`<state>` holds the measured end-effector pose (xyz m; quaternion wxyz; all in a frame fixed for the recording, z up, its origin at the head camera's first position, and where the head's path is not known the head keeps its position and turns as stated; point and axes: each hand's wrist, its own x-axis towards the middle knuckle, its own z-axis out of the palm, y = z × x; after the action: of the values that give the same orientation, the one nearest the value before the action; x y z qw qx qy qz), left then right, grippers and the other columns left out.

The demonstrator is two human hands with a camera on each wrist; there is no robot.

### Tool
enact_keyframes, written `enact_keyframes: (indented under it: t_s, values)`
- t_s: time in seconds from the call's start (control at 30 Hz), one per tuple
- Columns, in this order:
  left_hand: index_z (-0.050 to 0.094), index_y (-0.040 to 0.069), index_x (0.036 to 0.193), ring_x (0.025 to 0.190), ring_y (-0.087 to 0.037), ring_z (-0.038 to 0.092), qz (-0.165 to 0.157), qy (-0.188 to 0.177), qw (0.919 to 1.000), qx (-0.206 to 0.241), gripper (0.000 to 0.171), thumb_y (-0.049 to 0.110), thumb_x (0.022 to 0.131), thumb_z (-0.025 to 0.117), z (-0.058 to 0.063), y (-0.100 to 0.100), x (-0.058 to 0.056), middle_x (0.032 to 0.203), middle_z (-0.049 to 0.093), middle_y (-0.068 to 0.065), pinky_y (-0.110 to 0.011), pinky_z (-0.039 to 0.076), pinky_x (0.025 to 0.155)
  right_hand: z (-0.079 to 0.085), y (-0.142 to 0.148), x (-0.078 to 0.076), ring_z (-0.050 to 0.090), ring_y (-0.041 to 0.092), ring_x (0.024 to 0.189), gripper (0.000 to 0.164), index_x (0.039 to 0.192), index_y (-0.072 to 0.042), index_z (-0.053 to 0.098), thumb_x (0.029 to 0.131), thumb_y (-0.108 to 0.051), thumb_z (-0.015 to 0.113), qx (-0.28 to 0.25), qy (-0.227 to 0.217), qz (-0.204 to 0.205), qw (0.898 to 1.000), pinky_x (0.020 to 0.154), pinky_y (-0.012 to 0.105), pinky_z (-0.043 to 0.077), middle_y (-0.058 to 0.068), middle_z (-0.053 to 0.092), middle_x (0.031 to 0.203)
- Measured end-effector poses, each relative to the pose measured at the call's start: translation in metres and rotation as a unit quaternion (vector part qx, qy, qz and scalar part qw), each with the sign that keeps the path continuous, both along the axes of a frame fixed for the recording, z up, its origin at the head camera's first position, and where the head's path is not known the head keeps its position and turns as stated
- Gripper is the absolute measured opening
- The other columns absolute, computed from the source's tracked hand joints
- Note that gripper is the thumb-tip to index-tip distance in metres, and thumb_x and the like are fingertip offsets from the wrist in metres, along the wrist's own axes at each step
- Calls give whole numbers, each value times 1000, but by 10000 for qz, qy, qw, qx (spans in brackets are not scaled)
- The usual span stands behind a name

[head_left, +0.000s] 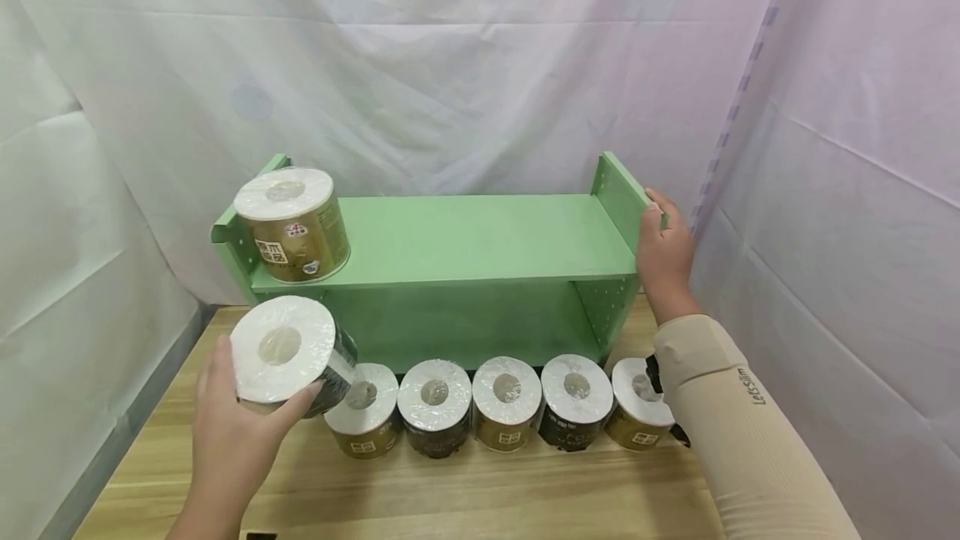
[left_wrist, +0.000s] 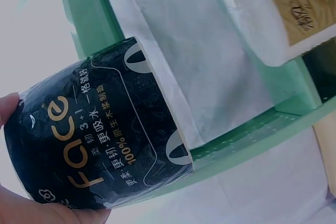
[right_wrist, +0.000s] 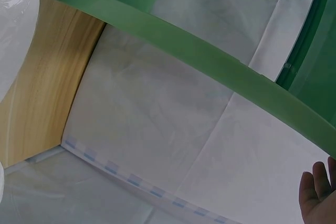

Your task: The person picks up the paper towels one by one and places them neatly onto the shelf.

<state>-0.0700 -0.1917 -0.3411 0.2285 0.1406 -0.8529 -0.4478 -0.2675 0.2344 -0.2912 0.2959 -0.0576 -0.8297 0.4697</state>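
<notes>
In the head view my left hand (head_left: 243,432) grips a toilet paper roll in a black wrapper (head_left: 285,352), thumb on the near side. The roll is tilted, in front of the left end of a green two-tier shelf (head_left: 480,236). Close up in the left wrist view, the black wrapper (left_wrist: 94,129) shows gold "Face" lettering, with fingertips at its lower end. My right hand (head_left: 667,252) holds the top edge of the shelf's right side panel (head_left: 621,211). A gold-wrapped toilet paper roll (head_left: 300,232) stands on the upper board at its left end.
Several toilet paper rolls (head_left: 506,394), gold and black wrappers alternating, stand in a row before the lower tier on the wooden table (head_left: 450,498). White curtains (head_left: 450,65) hang behind and at both sides.
</notes>
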Motion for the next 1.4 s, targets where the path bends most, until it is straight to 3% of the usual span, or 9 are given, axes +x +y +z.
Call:
enact_keyframes:
  t_s: [0.17, 0.57, 0.73, 0.97, 1.03, 1.1, 1.2, 1.27, 1.4]
  values:
    - [17, 10, 155, 142, -40, 20, -113, 43, 9999, 8, 113, 19, 67, 87, 10, 4, 0, 157, 19, -20, -65, 20, 109, 0, 0, 0, 24, 9, 49, 50, 141, -20, 52, 100, -37, 28, 51, 15, -54, 10000, 53, 30, 31, 15, 61, 114]
    - [21, 15, 155, 144, -32, 17, -332, 252, 9991, 111, 110, 16, 67, 87, 29, 15, 0, 159, 17, -12, -62, 20, 112, -2, 1, -2, 24, 8, 48, 51, 141, -18, 51, 100, -38, 28, 92, 41, -6, 9999, 50, 29, 30, 11, 59, 128]
    - [22, 18, 155, 144, -32, 18, -399, 286, 9987, 103, 109, 16, 67, 87, 36, 18, 1, 159, 17, -13, -65, 21, 109, -3, 0, -3, 23, 9, 48, 50, 140, -18, 52, 100, -37, 29, 117, 90, -56, 9999, 51, 29, 30, 13, 61, 119]
    - [20, 14, 155, 144, -32, 19, -421, 319, 9986, 33, 110, 19, 68, 86, 45, 22, -3, 159, 19, -13, -65, 20, 110, -2, 0, -2, 22, 7, 46, 50, 140, -18, 53, 100, -36, 29, 166, 134, -98, 9997, 48, 28, 29, 12, 58, 90]
    - [19, 11, 155, 144, -31, 19, -465, 353, 9983, 44, 110, 19, 68, 86, 47, 24, -5, 158, 19, -13, -62, 20, 111, -2, 0, -2, 23, 7, 46, 50, 140, -17, 53, 100, -36, 29, 167, 131, -88, 9997, 47, 27, 28, 12, 62, 97]
    - [18, 9, 155, 144, -31, 20, -501, 388, 9980, 35, 111, 19, 67, 87, 49, 26, -7, 158, 20, -14, -61, 21, 112, -2, 1, -2, 24, 7, 47, 50, 140, -17, 53, 100, -36, 29, 144, 127, -74, 9998, 48, 27, 29, 10, 63, 118]
    - [19, 9, 155, 143, -32, 22, -563, 469, 9973, 23, 112, 19, 67, 87, 53, 29, -10, 158, 21, -14, -59, 22, 112, -3, 1, -2, 25, 8, 49, 50, 140, -18, 52, 100, -37, 29, 114, 101, -87, 9998, 50, 28, 30, 12, 63, 119]
    - [18, 11, 155, 142, -32, 22, -585, 481, 9971, 35, 112, 20, 67, 87, 56, 31, -11, 158, 21, -13, -59, 22, 112, -3, 1, -1, 25, 8, 49, 50, 141, -20, 52, 100, -37, 28, 80, 70, -93, 9999, 50, 28, 30, 16, 62, 104]
    - [17, 14, 155, 144, -30, 20, -602, 490, 9969, 105, 112, 21, 68, 87, 60, 35, -13, 159, 17, -10, -59, 21, 112, -3, 0, 0, 26, 7, 50, 50, 141, -22, 52, 100, -38, 28, 43, 51, -85, 9999, 51, 28, 31, 15, 63, 109]
